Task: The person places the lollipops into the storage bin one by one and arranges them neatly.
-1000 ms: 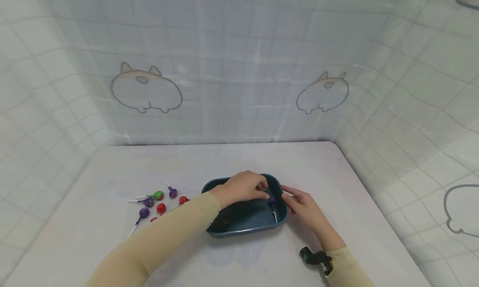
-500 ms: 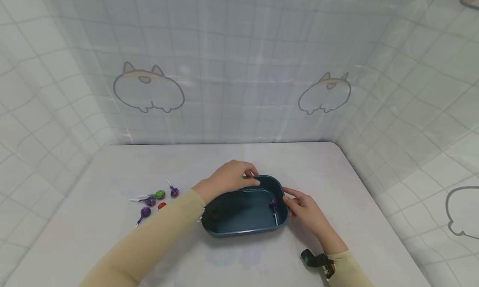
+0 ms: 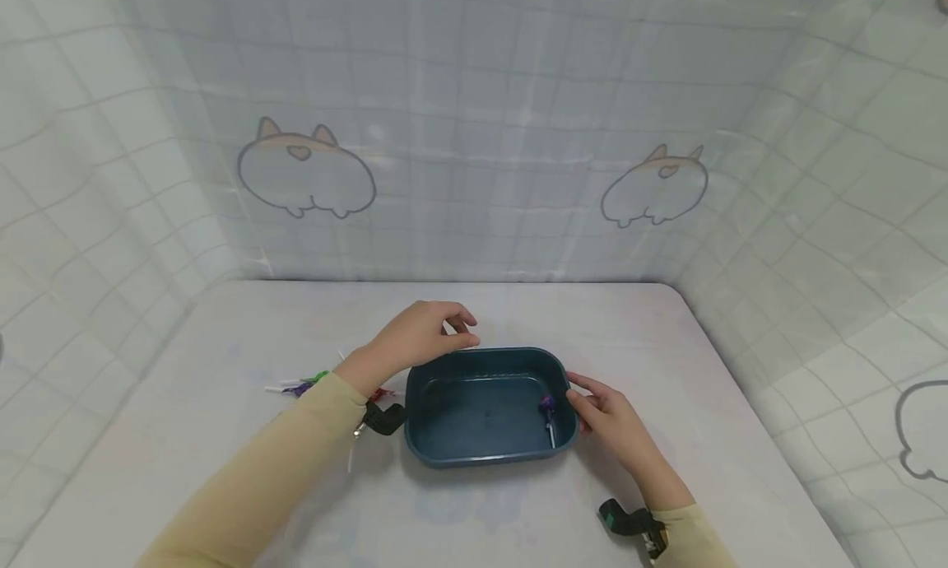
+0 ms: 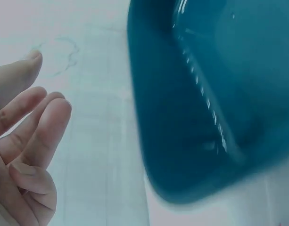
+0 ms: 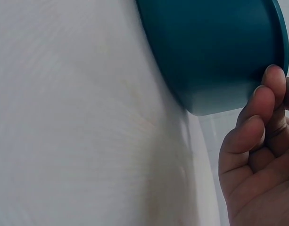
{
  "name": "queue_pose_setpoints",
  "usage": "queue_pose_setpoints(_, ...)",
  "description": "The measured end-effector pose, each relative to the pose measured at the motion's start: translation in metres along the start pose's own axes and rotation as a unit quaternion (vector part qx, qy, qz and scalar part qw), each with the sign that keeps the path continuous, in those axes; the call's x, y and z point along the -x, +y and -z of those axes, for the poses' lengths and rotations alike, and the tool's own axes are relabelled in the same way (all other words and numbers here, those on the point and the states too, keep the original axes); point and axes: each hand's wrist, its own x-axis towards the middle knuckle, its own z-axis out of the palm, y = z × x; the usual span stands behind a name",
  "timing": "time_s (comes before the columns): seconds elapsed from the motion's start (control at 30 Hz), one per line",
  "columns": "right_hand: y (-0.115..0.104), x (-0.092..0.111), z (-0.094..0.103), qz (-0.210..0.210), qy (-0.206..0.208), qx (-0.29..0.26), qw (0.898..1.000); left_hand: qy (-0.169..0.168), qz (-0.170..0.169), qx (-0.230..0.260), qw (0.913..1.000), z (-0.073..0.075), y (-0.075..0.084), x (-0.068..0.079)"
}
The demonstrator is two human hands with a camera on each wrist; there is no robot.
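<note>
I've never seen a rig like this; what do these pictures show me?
There's no robot: these are a person's own bare hands. The wide view comes from a camera worn on the head; the two close-ups come from one on each wrist. On the pale table sits a dark blue-green tray with a purple lollipop inside; more lollipops lie left of it, partly hidden by the sleeve. The right hand grips the tray's end; the left hand hangs near its far left corner, holding nothing.

So the blue tray (image 3: pixel 485 412) is smooth, kinda glossy plastic, the sheeting (image 3: pixel 481 156) behind it looks like shiny, wrinkly plastic, the tabletop (image 3: pixel 474 519) under it's smooth and matt, and both sleeves (image 3: pixel 274 461) flanking it look like matt cloth.
</note>
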Motion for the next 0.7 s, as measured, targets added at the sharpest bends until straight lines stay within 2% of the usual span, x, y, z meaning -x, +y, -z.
queue_pose_setpoints(0.33, 0.0, 0.003, 0.004, 0.001, 0.004, 0.011, 1.0, 0.031, 0.072, 0.012, 0.9968, 0.04, -0.034, 0.043)
queue_pose_setpoints(0.47, 0.001, 0.005, 0.006, 0.002, 0.002, 0.009, 1.0, 0.038, 0.097, 0.007, 0.9945, 0.047, -0.054, 0.061)
queue_pose_setpoints(0.7, 0.0, 0.008, 0.006, 0.001, 0.002, 0.008, 1.0, 0.058, 0.114, -0.001, 0.9918, 0.052, -0.09, 0.085)
